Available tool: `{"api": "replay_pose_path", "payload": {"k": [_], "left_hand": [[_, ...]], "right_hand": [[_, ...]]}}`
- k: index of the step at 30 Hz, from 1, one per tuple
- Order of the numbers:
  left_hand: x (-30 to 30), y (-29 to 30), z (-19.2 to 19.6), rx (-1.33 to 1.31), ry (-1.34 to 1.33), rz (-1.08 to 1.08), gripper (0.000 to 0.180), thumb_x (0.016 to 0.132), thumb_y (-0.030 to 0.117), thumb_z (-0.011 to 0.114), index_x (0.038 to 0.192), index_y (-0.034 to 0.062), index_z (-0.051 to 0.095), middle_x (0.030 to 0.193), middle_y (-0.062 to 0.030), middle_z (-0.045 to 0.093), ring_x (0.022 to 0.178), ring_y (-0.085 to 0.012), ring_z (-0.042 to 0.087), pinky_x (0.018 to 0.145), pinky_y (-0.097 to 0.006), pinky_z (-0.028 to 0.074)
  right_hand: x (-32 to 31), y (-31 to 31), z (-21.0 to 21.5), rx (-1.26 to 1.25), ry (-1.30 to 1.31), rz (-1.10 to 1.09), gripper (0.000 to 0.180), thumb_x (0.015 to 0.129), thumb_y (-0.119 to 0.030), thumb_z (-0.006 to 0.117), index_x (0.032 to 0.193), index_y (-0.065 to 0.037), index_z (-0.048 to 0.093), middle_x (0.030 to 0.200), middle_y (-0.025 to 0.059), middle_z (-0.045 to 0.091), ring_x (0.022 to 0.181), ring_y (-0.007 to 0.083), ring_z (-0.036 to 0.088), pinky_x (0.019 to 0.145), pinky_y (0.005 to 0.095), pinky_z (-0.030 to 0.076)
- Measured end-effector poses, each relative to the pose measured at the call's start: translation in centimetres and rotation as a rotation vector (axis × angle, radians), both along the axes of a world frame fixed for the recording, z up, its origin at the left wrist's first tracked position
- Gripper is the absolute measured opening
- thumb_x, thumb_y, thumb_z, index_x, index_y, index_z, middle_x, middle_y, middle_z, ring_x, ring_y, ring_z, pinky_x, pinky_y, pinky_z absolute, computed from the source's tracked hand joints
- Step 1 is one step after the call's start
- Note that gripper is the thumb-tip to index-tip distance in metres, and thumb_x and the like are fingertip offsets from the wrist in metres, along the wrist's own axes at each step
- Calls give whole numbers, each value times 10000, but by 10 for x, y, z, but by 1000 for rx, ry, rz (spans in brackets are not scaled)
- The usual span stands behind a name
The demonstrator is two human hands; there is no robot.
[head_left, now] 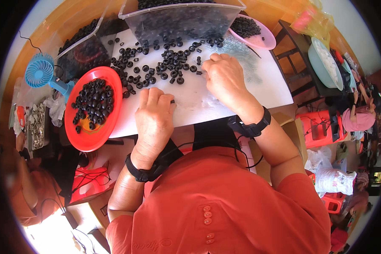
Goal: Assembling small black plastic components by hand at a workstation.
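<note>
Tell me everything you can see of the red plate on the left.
The red plate is round, shallow and looks like glossy plastic. It lies tilted, partly on the white board's left edge, overhanging toward the person. A heap of small black rings fills its upper half; the lower half is bare. Neither hand touches it; the left hand is nearest.

Bright daylight, colours saturated, orange-red cast on skin and shirt. Blown-out white patch at lower left of frame. White work board (224,99) at centre evenly lit, only soft short shadows under both hands. Centre sharp; detail smears toward the rim. Strong fisheye: table edges bow, black vignette fills all four corners. Right edge cluttered, small, soft.
</note>
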State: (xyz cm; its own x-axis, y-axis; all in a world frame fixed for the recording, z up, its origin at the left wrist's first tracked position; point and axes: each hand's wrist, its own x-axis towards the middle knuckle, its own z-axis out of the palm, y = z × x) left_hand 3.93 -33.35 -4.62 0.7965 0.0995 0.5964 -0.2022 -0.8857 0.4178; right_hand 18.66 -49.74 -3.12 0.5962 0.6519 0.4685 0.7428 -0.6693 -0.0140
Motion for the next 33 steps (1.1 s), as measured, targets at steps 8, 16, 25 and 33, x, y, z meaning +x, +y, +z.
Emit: {"api": "replay_pose_path", "payload": {"k": [8, 16, 25, 33], "left_hand": [[3, 3, -1, 126, -17, 1, 226, 716, -18, 749, 917, 15, 652, 913, -110, 565, 871, -317, 559, 704, -399, 519], [1, -2, -1, 142, 4, -36, 188, 737, -7, 704, 914, 4, 640, 884, -117, 556, 862, -311, 561, 696, -407, 516], [-2, 1, 8, 260, 87, -3, 221, 739, -26, 735, 944, 5, 659, 905, -105, 573, 874, -306, 572, 704, -420, 518], [-8, 1, 24, -632, 256, -175, 174, 866, -44, 658, 1035, -45, 699, 860, -48, 633, 777, -168, 572, 638, -278, 472]], "right_hand": [[2, 4, -3, 17, -91, 105, 120, 714, -30, 681, 827, -50, 717, 871, 91, 663, 898, 283, 624, 774, 414, 433], [3, 4, -3, 45, -96, 237, 136, 687, -16, 690, 820, -38, 685, 868, 103, 660, 894, 288, 625, 772, 414, 439], [1, -4, -5, 53, -37, 200, 148, 696, -15, 682, 842, -33, 668, 888, 110, 657, 892, 298, 618, 784, 405, 438], [3, -3, -5, 133, 31, 252, 160, 704, 31, 658, 848, -38, 663, 874, 115, 653, 889, 302, 621, 775, 418, 451]]}}
